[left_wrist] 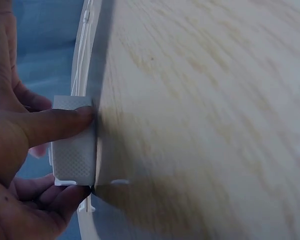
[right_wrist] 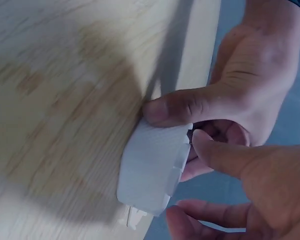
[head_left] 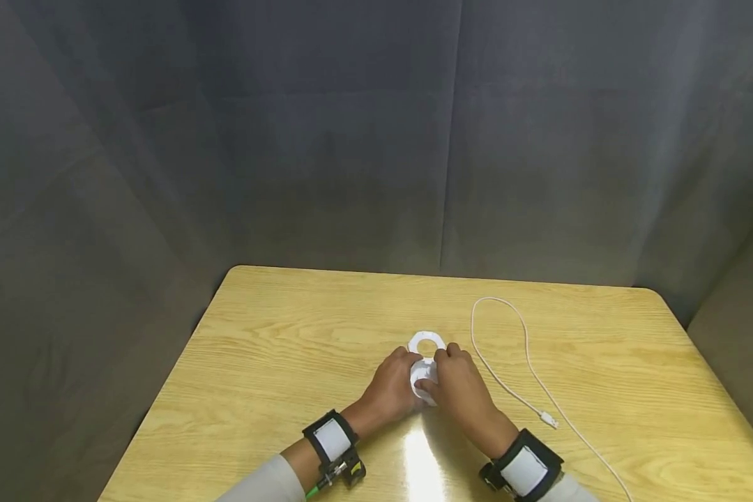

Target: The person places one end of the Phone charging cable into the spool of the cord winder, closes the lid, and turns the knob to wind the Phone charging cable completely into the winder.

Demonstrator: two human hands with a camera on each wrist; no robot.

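My left hand (head_left: 390, 385) has its grip pinched on the near end of a white plastic piece (head_left: 424, 373) lying near the middle of the counter (head_left: 276, 362). My right hand (head_left: 461, 390) clasps the same piece from the other side, fingers curled round it. Its ring-shaped end (head_left: 427, 345) sticks out beyond my fingertips. Further right, a white cable (head_left: 527, 362) loops across the counter.

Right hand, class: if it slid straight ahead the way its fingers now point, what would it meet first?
Probably the white ring, lying on the table just beyond the right hand; depth is unclear. The white cable lies off to the right.
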